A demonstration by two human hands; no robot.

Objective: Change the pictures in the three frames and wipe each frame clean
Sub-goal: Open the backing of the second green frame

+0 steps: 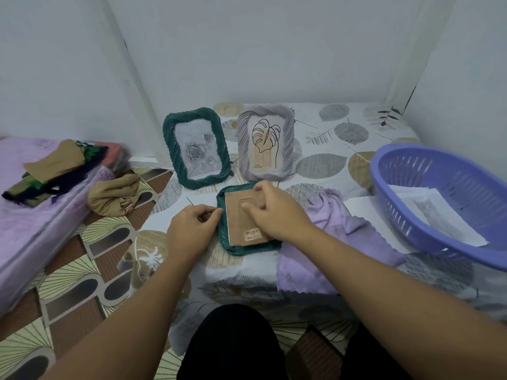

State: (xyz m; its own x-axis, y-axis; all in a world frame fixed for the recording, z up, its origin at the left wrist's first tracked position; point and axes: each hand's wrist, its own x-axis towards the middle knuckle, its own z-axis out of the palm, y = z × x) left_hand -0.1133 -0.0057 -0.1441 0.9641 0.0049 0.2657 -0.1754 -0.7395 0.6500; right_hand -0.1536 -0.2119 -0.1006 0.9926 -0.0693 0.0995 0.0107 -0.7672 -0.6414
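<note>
The face-down green frame [248,219] lies on the leaf-patterned sheet [343,149], in front of the two upright frames. The left hand [192,229] pinches its left rim with curled fingers. The right hand [274,212] presses curled fingers on the cardboard backing [241,215]. Recommended: steady the rim, seat the backing evenly. The purple cloth [334,231] lies just right of this frame.

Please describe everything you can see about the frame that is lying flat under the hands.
The dark green frame has a twisted, rope-like rim and lies face down on the patterned cloth, below the two standing frames. Its brown cardboard backing, with a barcode sticker, faces up. The left hand touches its left edge; the right hand rests on the backing.
</note>
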